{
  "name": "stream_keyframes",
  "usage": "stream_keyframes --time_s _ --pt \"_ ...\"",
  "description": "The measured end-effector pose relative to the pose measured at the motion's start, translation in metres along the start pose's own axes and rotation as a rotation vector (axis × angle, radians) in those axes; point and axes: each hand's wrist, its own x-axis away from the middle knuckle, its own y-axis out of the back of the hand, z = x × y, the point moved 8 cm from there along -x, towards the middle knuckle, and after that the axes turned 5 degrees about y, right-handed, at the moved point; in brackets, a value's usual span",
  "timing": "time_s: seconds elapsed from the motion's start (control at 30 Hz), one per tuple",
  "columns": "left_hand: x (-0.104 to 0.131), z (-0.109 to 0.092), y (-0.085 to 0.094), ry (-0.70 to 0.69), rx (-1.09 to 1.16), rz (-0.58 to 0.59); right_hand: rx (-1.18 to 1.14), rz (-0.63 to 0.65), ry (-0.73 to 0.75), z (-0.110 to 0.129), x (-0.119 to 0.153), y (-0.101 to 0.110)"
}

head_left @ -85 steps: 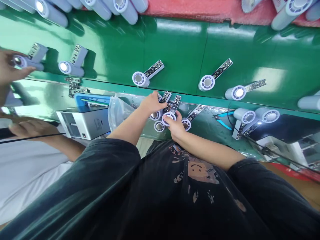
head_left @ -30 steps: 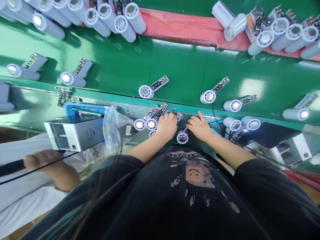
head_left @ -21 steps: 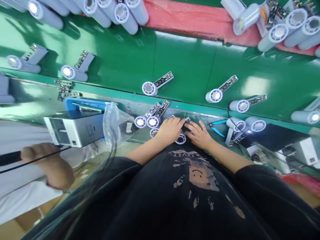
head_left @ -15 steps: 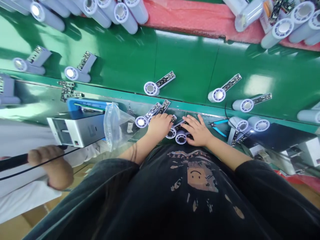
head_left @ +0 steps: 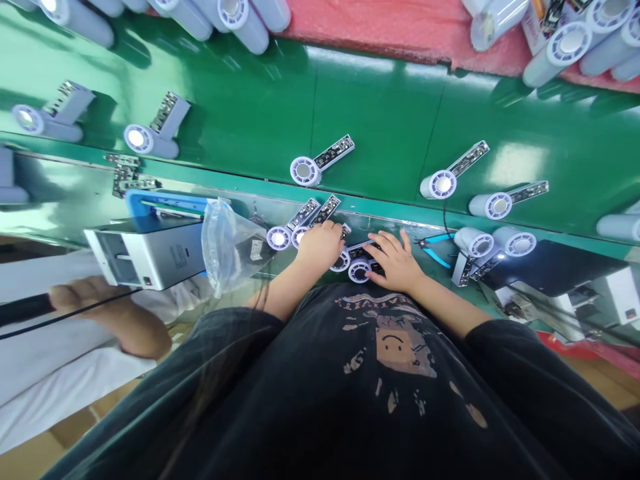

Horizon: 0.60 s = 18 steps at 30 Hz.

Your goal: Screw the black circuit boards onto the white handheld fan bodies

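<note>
My left hand [head_left: 321,248] is curled at the bench edge, its fingers closed at a lavender handheld fan body whose handle end, with a bare circuit board [head_left: 345,230], shows beside the fingertips. What lies under the palm is hidden. Spread fingers of my right hand [head_left: 395,261] lie over the handles of two fan bodies; the round grille of the nearer fan body [head_left: 359,271] faces up, and the other grille [head_left: 341,261] sits just behind it. Left of my left hand, two more fan bodies lie side by side, one with its grille [head_left: 279,238] fully visible.
Beyond the bench runs a green conveyor belt [head_left: 375,113] carrying spaced fan bodies. Blue-handled pliers [head_left: 436,249] lie right of my right hand, near two fan bodies. A silver machine [head_left: 165,257] and plastic bag [head_left: 227,250] stand left. A co-worker's hand [head_left: 85,297] grips a black handle.
Both hands stay nearly in place, with only slight finger shifts. The view has moved a little. The co-worker's forearm at left has shifted.
</note>
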Motion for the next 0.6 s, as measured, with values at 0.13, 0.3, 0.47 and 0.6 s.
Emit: stream_keyframes --time_s 0.13,0.3,0.47,0.6 --pt "-0.002 -0.005 -0.002 -0.009 0.009 0.021 0.012 -0.014 0.035 -0.001 -0.009 0.009" --pt "-0.001 -0.029 -0.008 -0.131 0.044 0.049 0.070 -0.015 0.107 0.005 0.003 0.000" --pt "0.006 -0.042 0.004 -0.231 0.140 0.053 0.082 -0.104 0.078 0.000 0.012 -0.007" --pt "-0.014 -0.018 0.067 -0.233 0.283 -0.092 0.083 -0.215 0.074 -0.009 0.001 0.012"
